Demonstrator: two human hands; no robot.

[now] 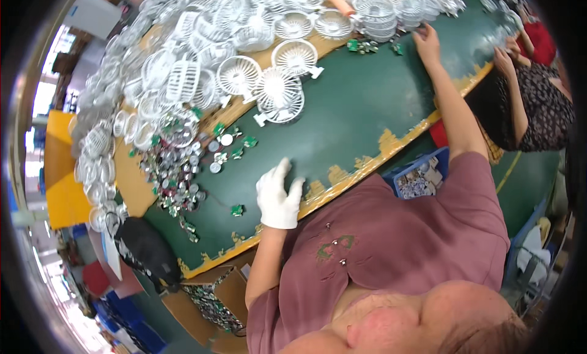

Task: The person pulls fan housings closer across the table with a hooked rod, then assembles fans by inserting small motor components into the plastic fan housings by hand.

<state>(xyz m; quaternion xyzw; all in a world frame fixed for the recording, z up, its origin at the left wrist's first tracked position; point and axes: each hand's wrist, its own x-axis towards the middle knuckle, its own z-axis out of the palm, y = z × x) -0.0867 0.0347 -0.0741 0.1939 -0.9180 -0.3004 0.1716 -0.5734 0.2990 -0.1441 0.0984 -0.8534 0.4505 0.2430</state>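
Note:
My left hand [279, 198], in a white glove, hovers at the near side of the green table with fingers apart and nothing in it. Nearest to it on its left lies a small green circuit board [236, 210]. My right hand [427, 45] is bare and reaches to the far right. Its thumb and fingers are apart beside a stack of clear plastic fan grilles [375, 17]; I see nothing held. Just left of that hand lie more small circuit boards [362, 46]. Two white round fan grilles [280, 97] overlap in mid-table.
A large heap of fan grilles [214, 23] covers cardboard along the far side. Small motors with wired boards [174, 176] are piled at left, near a black bag [147, 250]. A blue bin [422, 173] and a cardboard box [214, 299] stand below the table edge. Another person [538, 103] works at right.

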